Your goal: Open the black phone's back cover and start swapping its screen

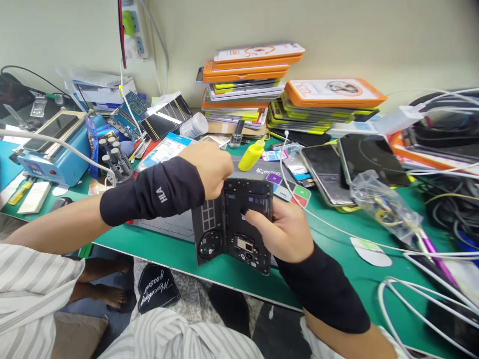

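Note:
My right hand (286, 229) holds a black smartphone (249, 219) upright over the bench's front edge, thumb on its inner face and fingers behind. The phone's camera module (245, 248) shows near its lower end. Its back cover (208, 237), with a round camera ring and a grid pattern, stands swung out to the left like an open book. My left hand (211, 167) is closed at the top of this cover; its fingertips and the cover's upper part are hidden. Behind both hands lies a grey work mat (247, 171), and a yellow dropper bottle (251, 155) stands just beyond.
Stacked orange and yellow boxes (258, 67) line the wall. Two dark phones or tablets (325, 172) lie right, near a plastic-bagged item (385, 204). White cables (344, 230) cross the green bench (331, 269). A blue machine (56, 149) stands left, beside grey-handled tools (116, 157).

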`<state>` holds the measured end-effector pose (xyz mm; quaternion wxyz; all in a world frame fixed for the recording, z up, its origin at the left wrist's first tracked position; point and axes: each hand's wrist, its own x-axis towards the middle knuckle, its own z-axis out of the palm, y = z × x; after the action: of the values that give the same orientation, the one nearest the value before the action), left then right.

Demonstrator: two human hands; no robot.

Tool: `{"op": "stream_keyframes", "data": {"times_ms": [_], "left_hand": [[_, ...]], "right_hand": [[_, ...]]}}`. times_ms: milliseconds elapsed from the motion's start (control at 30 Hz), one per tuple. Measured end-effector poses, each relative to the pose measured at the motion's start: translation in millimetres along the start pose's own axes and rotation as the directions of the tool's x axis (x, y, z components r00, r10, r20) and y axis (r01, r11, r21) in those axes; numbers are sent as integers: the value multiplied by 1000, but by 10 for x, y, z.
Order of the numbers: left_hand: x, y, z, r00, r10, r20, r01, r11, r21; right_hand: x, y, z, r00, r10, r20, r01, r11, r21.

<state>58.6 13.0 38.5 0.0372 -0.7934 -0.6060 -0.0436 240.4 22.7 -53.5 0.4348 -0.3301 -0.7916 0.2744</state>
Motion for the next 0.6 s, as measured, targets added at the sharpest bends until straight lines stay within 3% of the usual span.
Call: {"op": "stream_keyframes", "data": {"times_ms": [100, 167, 233, 267, 333, 367, 400, 567, 600], "left_hand": [[-52, 43, 47, 996, -27, 85, 18, 994, 104], [-78, -14, 107, 997, 69, 21, -71, 990, 119], [-90, -131, 194, 961, 242, -133, -220, 962, 164], [-92, -201, 242, 901, 357, -246, -312, 928, 204], [-93, -330, 329, 693, 538, -481, -454, 843, 289], [-96, -378, 361, 607, 569, -554, -488, 818, 305], [-103, -412, 384, 549, 574, -608, -508, 807, 303], [-230, -380, 410, 451, 563, -693, -542, 789, 288], [-266, -350, 414, 449, 560, -696, -524, 796, 303]], "right_hand": [[20, 0, 10, 1000, 5, 0, -5, 999, -49], [41, 9, 5, 997, 78, 6, -78, 997, 13], [60, 26, -4, 985, 167, 29, -170, 976, 134], [67, 38, -9, 978, 205, 50, -211, 957, 198], [76, 68, -13, 958, 270, 96, -286, 909, 305], [80, 83, -12, 947, 298, 118, -321, 882, 346], [84, 98, -8, 935, 325, 140, -354, 854, 382], [122, 154, 29, 901, 409, 146, -425, 762, 489], [128, 164, 35, 901, 415, 128, -420, 759, 497]]}}
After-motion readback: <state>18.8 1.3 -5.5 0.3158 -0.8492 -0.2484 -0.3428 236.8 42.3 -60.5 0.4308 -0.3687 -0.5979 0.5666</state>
